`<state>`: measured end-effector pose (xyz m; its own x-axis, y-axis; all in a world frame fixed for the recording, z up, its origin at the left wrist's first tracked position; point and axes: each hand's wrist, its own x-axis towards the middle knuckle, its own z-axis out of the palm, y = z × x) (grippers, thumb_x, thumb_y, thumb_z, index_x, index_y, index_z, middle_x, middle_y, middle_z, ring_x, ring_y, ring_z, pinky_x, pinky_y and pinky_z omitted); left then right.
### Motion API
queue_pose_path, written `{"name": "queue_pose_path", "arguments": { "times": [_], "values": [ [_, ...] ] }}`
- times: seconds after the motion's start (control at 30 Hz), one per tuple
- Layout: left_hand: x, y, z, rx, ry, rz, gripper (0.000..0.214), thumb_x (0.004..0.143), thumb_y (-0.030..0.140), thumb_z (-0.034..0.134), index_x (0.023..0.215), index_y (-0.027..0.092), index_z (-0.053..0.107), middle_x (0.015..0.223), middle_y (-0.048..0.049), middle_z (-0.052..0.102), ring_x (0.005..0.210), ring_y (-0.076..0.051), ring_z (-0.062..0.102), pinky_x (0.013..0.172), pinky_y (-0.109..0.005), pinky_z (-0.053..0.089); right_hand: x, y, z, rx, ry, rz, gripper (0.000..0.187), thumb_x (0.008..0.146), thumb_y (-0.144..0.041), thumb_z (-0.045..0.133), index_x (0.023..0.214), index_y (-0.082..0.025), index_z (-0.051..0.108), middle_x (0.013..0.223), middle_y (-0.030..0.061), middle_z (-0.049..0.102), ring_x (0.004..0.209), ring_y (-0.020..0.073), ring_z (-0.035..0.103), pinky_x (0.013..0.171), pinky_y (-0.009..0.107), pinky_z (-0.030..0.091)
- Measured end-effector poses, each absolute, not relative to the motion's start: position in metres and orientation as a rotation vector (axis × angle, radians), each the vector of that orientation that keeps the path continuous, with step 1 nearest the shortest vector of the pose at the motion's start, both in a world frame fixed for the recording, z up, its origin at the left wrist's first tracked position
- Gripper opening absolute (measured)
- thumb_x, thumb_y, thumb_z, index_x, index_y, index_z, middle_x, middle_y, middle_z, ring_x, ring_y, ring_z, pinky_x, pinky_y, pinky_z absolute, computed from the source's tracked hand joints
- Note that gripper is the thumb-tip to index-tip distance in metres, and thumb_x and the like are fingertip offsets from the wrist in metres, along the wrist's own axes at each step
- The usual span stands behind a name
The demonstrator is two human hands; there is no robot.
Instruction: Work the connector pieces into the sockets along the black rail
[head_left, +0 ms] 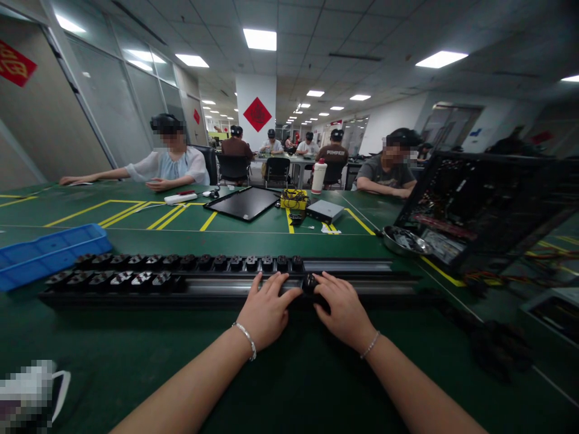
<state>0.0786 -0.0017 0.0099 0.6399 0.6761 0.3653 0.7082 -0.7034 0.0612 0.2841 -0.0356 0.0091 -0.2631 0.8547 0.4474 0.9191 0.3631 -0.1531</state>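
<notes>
Two long black power tracks with silvery channels lie side by side across the green table in front of me. In the near track (217, 287), a single black socket module (309, 283) sits between my hands. My right hand (344, 310) grips that module from the right, its fingertips on the side and top. My left hand (266, 307) rests on the near track, fingers stretched over the channel, thumb pointing towards the module. Several more socket modules (122, 278) sit at the left end of the near track. The far track (348, 265) carries a long row of them.
A blue plastic tray (54, 250) stands at left. To the right are a metal bowl (404, 241) with small parts and an open computer case (479, 211). Beyond lie a black panel (244, 203), a grey drive (324, 210) and a bottle (319, 176). People sit across the table.
</notes>
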Motion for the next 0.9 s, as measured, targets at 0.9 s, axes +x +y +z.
{"name": "queue_pose_path", "arguments": {
  "times": [0.9],
  "values": [
    [0.0789, -0.0015, 0.0103, -2.761, -1.182, -0.550, 0.054, 0.076, 0.016, 0.052, 0.124, 0.037, 0.045, 0.138, -0.0046, 0.041, 0.129, -0.025, 0.034, 0.107, -0.053, 0.019, 0.2837, -0.0345, 0.0099, -1.576, -2.135, -0.185, 0.016, 0.071, -0.018, 0.055, 0.087, -0.022, 0.056, 0.129, 0.0074, 0.053, 0.126, 0.0281, 0.040, 0.096, 0.047, 0.037]
  ]
}}
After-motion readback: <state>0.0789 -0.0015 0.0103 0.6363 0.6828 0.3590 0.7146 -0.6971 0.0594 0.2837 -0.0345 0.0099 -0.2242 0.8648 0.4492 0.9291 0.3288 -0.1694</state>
